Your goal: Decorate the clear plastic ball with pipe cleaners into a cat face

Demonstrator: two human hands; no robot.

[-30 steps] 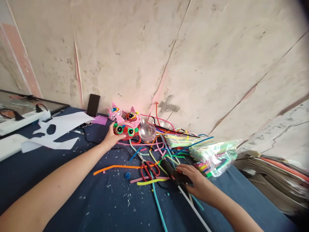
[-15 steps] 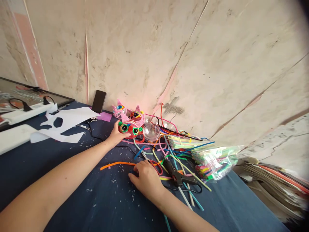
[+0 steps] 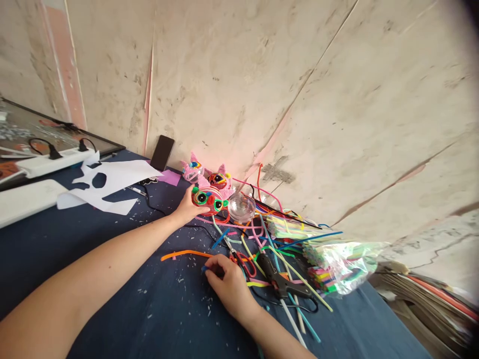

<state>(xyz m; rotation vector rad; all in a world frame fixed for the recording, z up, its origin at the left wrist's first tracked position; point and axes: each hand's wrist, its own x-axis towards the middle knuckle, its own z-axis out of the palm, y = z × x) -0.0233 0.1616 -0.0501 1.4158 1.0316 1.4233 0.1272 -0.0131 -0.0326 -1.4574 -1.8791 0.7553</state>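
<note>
My left hand [image 3: 186,207] reaches far forward and grips a round red pipe-cleaner figure [image 3: 208,199] with green-ringed eyes, near the wall. My right hand [image 3: 227,282] rests on the dark blue tablecloth [image 3: 112,279], its fingers pinched on a small blue bit [image 3: 204,269] beside an orange pipe cleaner [image 3: 183,254]. Red-handled scissors [image 3: 244,260] and a black glue gun [image 3: 279,279] lie just to the right of that hand. Loose pipe cleaners in many colours spread around them.
Two pink pipe-cleaner figures [image 3: 194,170] and a clear plastic dome [image 3: 241,208] sit by the wall. A bag of coloured pipe cleaners [image 3: 337,262] lies right. A dark phone [image 3: 163,152] leans on the wall; cut white paper [image 3: 108,182] and a power strip [image 3: 48,162] lie left.
My right hand left the glue gun and moved left across the scissors to the small blue bit, closing on it. The left hand stayed on the red figure. The view shifted.
</note>
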